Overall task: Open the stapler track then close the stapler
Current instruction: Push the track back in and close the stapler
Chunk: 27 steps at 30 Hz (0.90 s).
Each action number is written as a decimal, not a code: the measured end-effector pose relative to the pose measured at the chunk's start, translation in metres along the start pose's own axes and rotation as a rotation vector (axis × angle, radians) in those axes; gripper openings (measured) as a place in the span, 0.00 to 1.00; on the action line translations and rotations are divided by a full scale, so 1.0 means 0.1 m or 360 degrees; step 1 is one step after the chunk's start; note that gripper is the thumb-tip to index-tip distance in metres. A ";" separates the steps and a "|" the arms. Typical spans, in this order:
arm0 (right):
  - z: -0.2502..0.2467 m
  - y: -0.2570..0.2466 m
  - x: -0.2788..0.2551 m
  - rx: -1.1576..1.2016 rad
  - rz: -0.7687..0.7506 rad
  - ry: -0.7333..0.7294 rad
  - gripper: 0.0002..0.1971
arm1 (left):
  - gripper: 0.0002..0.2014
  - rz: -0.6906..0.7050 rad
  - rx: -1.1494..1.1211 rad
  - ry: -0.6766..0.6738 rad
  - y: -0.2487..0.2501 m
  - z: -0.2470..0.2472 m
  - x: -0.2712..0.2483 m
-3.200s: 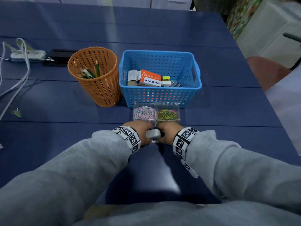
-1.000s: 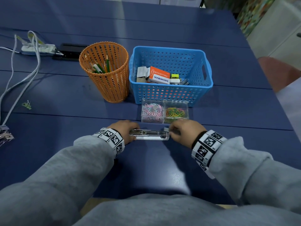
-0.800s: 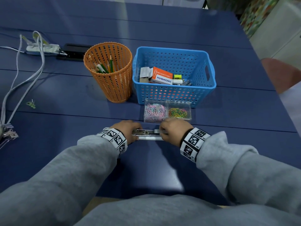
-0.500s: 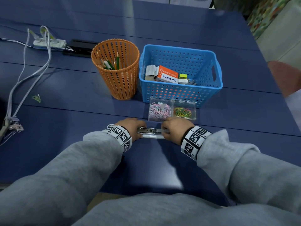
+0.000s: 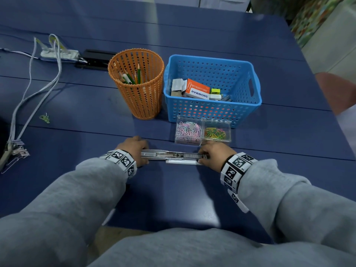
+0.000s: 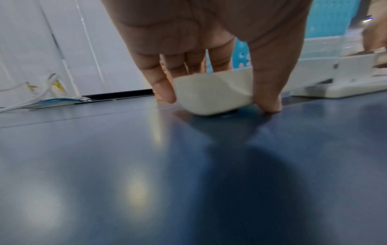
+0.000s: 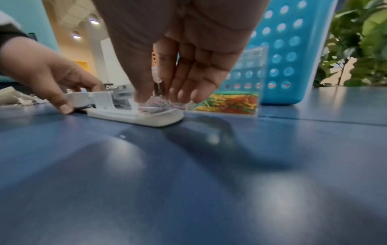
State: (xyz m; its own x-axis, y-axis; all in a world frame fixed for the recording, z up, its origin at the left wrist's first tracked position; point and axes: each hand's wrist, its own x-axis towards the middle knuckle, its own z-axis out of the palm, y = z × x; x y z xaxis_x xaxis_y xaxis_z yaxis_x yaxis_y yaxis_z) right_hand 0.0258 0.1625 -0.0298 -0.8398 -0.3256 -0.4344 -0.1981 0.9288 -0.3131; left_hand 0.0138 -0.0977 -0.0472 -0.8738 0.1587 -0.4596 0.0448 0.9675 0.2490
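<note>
Stapler (image 5: 172, 156) opened flat between left hand (image 5: 133, 151) and right hand (image 5: 213, 154) (both gripping ends).

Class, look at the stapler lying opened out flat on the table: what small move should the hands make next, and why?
Probably the left hand swings the cover back over the base: the stapler lies flat with its track exposed, and the right hand holds the far end.

blue plank table (image 5: 192, 31) | white cabinet doors (image 6: 62, 41) behind | ceiling lights (image 7: 94, 21) on
</note>
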 end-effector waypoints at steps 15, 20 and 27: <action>0.14 0.11 0.04 0.0464 0.0197 0.0115 0.15 | 0.14 0.0354 -0.0395 0.0397 0.29 -0.44 -0.24; 0.21 0.14 0.06 0.0601 0.0311 0.0131 0.18 | 0.19 0.0455 -0.0563 0.0250 0.54 -0.31 -0.12; 0.25 0.16 0.06 0.0634 0.0320 0.0137 0.17 | 0.22 0.0505 -0.0491 -0.0103 0.87 0.03 0.04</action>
State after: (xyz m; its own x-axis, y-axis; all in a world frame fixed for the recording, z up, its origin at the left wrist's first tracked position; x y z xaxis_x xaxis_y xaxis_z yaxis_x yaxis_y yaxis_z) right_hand 0.0306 0.1708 -0.0581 -0.8841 -0.1138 -0.4532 0.1691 0.8262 -0.5374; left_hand 0.0155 -0.0120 -0.0294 -0.8075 0.4598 -0.3694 0.1507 0.7664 0.6245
